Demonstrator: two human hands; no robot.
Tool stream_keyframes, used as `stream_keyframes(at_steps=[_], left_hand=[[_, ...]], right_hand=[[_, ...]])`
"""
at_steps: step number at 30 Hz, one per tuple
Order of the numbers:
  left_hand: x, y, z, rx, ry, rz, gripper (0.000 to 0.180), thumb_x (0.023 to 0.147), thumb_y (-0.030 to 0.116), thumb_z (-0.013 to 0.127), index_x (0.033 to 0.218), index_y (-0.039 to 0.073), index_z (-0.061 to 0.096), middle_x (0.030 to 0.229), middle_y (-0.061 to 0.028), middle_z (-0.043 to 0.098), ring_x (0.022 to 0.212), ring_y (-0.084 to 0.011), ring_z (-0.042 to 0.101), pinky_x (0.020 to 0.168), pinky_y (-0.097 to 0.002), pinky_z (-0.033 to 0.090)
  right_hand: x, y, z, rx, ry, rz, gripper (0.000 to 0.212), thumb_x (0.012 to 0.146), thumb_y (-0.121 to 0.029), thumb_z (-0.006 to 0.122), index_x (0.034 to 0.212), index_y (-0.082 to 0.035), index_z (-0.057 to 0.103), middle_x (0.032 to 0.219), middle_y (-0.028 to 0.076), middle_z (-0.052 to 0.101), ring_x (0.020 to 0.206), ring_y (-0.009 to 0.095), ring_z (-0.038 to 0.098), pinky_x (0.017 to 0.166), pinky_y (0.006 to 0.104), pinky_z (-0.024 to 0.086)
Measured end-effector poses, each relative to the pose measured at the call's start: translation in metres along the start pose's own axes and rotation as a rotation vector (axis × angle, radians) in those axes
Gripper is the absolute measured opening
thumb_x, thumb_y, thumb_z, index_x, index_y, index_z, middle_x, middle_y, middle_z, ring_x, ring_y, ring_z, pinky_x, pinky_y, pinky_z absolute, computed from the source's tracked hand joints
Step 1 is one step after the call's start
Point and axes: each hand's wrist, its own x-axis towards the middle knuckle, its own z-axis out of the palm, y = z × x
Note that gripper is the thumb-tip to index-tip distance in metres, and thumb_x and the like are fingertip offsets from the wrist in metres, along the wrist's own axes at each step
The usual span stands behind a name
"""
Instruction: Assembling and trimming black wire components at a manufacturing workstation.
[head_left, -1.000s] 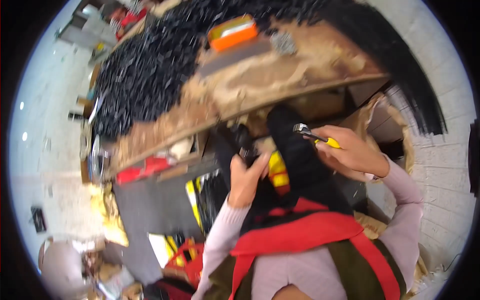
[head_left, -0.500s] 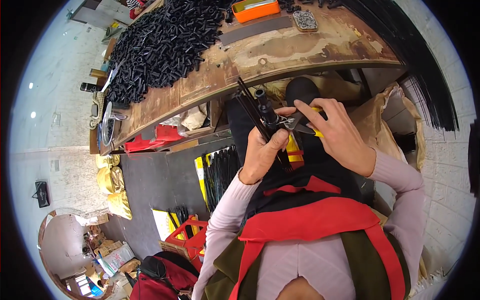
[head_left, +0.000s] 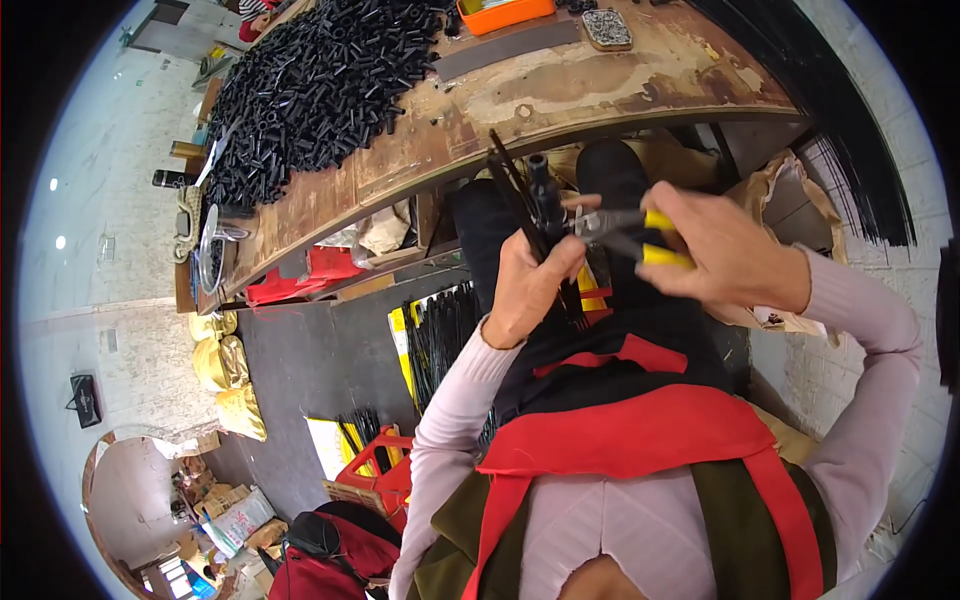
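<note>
Above my lap, my left hand (head_left: 532, 288) is closed round several thin dark rods (head_left: 512, 185) and an upright black tubular piece (head_left: 545, 195). My right hand (head_left: 735, 245) grips a pair of pliers (head_left: 655, 240) by their yellow handles. The metal jaws reach left to the lower part of the tubular piece, by my left thumb and fingers. Whether they bite on anything there is too small to make out. Some of the right hand is blurred.
Beyond my hands stands a worn wooden bench (head_left: 600, 95). On it lie a large heap of short black tubes (head_left: 310, 90), an orange tray (head_left: 505, 15), a flat strip (head_left: 508, 50) and a tin of small metal bits (head_left: 606, 30). Long black rods (head_left: 850, 120) lie at the right.
My right hand has drawn back to the right and turned, with the pliers' handles now wider apart. My left hand keeps its hold on the rods and tubular piece, shifted slightly right.
</note>
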Motion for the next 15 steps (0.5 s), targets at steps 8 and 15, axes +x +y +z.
stream_keyframes(at_steps=[8, 15], left_hand=[[-0.002, 0.002, -0.012, -0.067, -0.153, 0.029, 0.054, 0.093, 0.036, 0.065, 0.128, -0.004, 0.055, 0.073, 0.0045, 0.045, 0.065, -0.0054, 0.040, 0.059, -0.0214, 0.033], [0.008, -0.002, -0.007, -0.084, -0.071, 0.040, 0.057, 0.094, 0.039, 0.064, 0.129, -0.005, 0.053, 0.072, 0.0049, 0.043, 0.065, -0.0056, 0.039, 0.059, -0.0214, 0.032]], right_hand=[[0.013, -0.006, -0.015, 1.094, -0.658, 0.608, 0.033, 0.083, -0.009, 0.068, 0.108, 0.001, 0.048, 0.052, 0.009, 0.053, 0.039, 0.016, 0.055, 0.037, 0.0285, 0.041], [0.018, 0.007, -0.010, -0.564, 0.229, -0.361, 0.031, 0.092, -0.020, 0.060, 0.114, 0.001, 0.050, 0.071, 0.013, 0.059, 0.062, 0.028, 0.060, 0.063, 0.0369, 0.049]])
